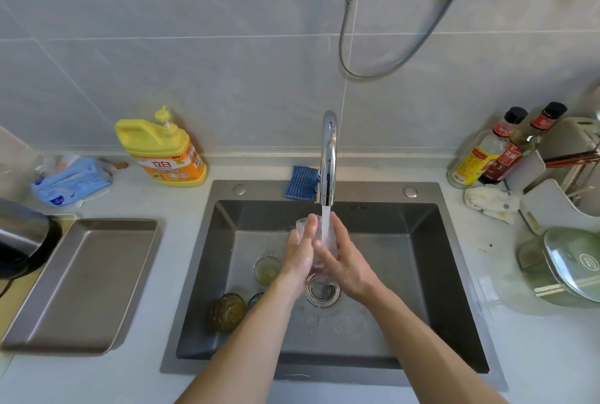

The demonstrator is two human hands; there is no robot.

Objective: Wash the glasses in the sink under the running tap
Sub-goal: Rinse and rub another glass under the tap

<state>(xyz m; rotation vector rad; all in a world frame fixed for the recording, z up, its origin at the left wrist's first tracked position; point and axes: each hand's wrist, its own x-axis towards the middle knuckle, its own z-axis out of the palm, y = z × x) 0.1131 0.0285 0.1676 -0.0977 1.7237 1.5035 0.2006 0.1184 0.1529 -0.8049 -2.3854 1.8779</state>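
2 sets of fingers [311, 225] curl round 1 clear ribbed glass [301, 225]. The left hand [297, 254] and right hand [344, 264] grip it together under the running tap [328, 157], above the drain [321, 293] of the sink [448, 273]. Toward the sink's front-left corner stand 1 small clear glass [266, 270], 1 amber glass [227, 312] and 1 bluish glass [255, 299], the last partly hidden by the left forearm.

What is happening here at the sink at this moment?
A person is washing a clear ribbed glass under the running tap. The left hand and the right hand both hold it in the stream, above the drain of the sink. Three more glasses stand on the sink floor: a clear glass, an amber glass and a small bluish glass, partly hidden by the left forearm.
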